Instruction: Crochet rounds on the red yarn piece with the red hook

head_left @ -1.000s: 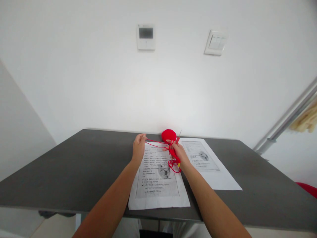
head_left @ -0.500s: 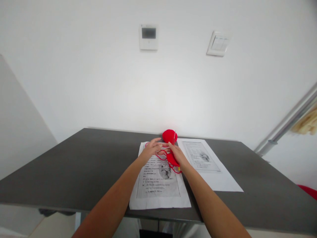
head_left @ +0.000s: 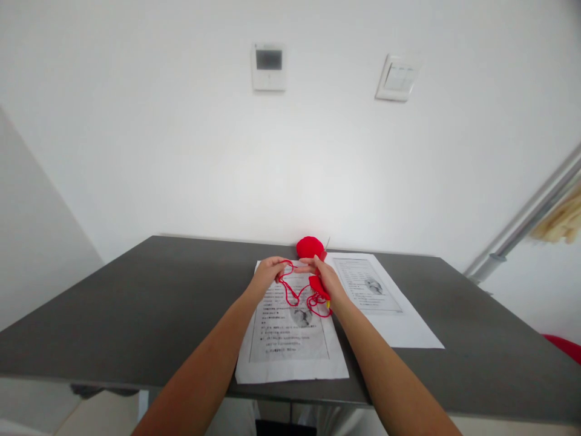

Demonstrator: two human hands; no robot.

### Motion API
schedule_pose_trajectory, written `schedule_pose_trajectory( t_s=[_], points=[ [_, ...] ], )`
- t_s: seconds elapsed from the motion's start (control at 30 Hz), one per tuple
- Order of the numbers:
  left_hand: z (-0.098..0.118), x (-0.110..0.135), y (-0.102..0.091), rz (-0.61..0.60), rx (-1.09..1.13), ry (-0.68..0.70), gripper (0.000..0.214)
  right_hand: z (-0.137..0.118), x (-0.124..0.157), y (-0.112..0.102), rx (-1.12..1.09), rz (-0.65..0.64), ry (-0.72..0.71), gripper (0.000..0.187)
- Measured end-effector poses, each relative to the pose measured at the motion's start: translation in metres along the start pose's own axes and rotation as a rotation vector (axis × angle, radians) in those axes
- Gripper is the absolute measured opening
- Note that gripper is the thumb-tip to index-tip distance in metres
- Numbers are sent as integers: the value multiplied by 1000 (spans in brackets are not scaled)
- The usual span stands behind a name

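A ball of red yarn [head_left: 309, 246] rests at the far edge of a dark grey table [head_left: 136, 303]. My left hand [head_left: 267, 272] pinches a strand of the red yarn [head_left: 290, 290], which hangs in loose loops over a printed sheet [head_left: 290, 339]. My right hand [head_left: 325, 277] is closed on a small red crocheted piece [head_left: 319, 286] and what looks like a hook with a yellow end. The fingertips of both hands nearly meet just in front of the ball.
A second printed sheet [head_left: 385, 303] lies to the right of the first. On the white wall behind hang a small control panel [head_left: 268, 65] and a light switch [head_left: 396, 77]. A metal rail [head_left: 521, 218] slants down at the right.
My left hand came in from the left toward the right hand. The taut strand between them has gone slack and now hangs in loops over the sheet.
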State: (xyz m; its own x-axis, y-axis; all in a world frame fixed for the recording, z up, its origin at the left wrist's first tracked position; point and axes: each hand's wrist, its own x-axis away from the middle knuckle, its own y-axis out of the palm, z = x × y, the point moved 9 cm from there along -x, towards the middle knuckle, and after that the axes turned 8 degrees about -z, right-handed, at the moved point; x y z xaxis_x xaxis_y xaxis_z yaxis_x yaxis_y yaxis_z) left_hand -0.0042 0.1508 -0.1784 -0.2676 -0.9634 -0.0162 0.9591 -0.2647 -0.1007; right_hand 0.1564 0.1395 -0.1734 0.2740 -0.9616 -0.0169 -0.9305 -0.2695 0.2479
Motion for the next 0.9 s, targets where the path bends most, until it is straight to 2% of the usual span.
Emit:
schedule_pose_trajectory(
  t_s=[0.2,0.27,0.37,0.5,0.77,0.83,0.9],
  points=[
    [6,6,-44,335,-54,65,37,1,1,2,-61,-19,36,46],
    [11,10,-50,393,-94,90,36,0,1,4,-98,-30,44,47],
    [19,13,-46,394,-138,136,31,-2,1,6,-157,-50,53,48],
    [26,10,-22,267,-112,187,28,-1,1,8,-224,-77,67,47],
    [10,11,53,-262,-23,72,50,2,1,13,-310,-122,72,41],
    [3,13,61,-345,-40,29,40,2,1,13,-327,-128,68,41],
    [-4,13,62,-371,-67,-11,23,1,0,12,-339,-135,61,40]
  ],
)
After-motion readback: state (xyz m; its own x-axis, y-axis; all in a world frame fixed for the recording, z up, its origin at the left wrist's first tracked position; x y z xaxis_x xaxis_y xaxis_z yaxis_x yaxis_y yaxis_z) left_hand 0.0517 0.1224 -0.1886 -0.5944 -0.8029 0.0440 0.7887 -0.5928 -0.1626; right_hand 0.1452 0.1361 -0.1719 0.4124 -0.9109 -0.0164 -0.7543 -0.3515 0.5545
